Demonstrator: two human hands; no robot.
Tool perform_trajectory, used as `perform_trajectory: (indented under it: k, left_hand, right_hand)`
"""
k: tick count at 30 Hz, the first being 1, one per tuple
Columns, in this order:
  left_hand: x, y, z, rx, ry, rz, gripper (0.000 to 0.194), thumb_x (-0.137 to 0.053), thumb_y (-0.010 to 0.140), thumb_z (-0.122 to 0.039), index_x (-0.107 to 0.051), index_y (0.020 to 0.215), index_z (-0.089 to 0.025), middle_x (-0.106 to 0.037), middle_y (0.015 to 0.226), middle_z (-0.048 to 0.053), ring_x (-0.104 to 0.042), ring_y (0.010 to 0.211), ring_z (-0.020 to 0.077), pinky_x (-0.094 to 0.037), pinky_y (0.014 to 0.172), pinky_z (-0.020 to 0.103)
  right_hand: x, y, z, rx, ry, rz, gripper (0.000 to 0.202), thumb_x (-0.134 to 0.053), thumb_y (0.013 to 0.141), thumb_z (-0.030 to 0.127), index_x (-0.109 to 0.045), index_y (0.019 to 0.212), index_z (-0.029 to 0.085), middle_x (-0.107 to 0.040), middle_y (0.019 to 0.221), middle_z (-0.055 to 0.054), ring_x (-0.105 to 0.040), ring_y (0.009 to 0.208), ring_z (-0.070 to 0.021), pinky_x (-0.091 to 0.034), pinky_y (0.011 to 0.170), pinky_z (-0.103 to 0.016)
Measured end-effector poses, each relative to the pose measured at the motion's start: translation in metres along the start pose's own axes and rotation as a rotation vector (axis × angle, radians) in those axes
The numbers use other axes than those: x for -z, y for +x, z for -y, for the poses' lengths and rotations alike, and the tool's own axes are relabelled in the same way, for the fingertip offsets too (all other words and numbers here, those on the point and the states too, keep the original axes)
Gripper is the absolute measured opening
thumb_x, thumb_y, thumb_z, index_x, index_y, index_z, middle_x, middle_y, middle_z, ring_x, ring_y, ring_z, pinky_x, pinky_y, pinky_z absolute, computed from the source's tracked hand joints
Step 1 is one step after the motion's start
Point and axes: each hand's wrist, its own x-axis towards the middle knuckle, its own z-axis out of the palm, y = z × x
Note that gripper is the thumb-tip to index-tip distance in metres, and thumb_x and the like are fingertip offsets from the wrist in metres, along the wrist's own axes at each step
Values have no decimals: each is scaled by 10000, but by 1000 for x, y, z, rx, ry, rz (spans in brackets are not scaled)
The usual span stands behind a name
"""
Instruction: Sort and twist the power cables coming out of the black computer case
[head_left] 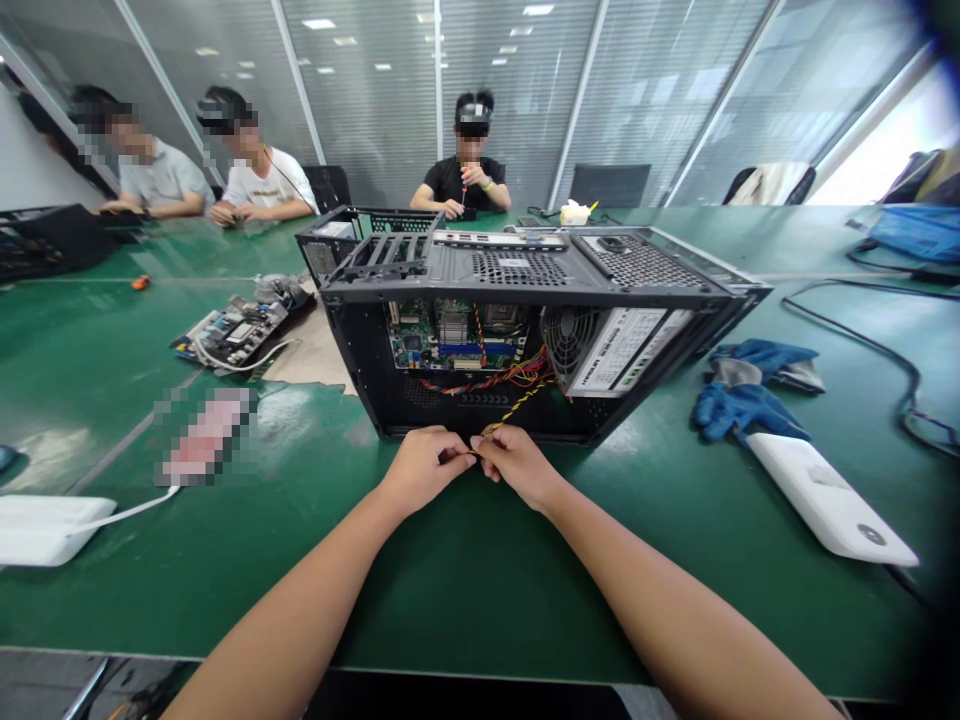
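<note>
An open computer case [525,285] lies on its side in front of me, its open face toward me. Inside are a green motherboard [420,350], a power supply [619,350] with a fan, and bundles of red, orange and black wires [480,383]. A twisted yellow and black cable [525,402] runs out of the case to my fingers. My right hand [517,465] pinches this cable near its end. My left hand [427,468] is closed in a pinch at the cable's tip, touching the right fingertips. The tip itself is mostly hidden.
Left are a loose circuit board [240,325] on cardboard [322,350], a blurred-out phone [210,435] and a white power bank [56,530]. Right are blue gloves [750,390], another white power bank [832,500] and black cables [892,350]. Several people sit across the green table [480,600].
</note>
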Motion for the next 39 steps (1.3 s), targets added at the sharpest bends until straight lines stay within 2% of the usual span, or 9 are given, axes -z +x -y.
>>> perform_trajectory:
  k: [11, 24, 39]
  left_hand:
    - [0, -1, -1, 164, -115, 24, 99, -674, 790, -250, -684, 721, -180, -619, 593, -50, -495, 522, 76, -359, 523, 198]
    - [0, 2, 2, 37, -39, 36, 139, -611, 830, -189, -662, 703, -162, -629, 661, -25, -527, 609, 93, -354, 595, 213]
    - [1, 1, 2, 122, -134, 58, 161, -656, 798, -272, -689, 687, -161, -617, 600, -37, -488, 549, 77, -331, 532, 194]
  right_hand:
    - [1, 0, -1, -4, -42, 6, 303, -600, 801, 401, -513, 610, 183, -507, 490, 40, -451, 433, -86, -351, 459, -232]
    - [1, -1, 0, 26, -68, 18, 319, -586, 809, 397, -500, 587, 185, -501, 496, 37, -455, 441, -86, -357, 462, -228]
    - [0, 1, -2, -4, -76, 10, 284, -599, 803, 377, -513, 611, 186, -507, 475, 43, -449, 424, -86, -357, 450, -228]
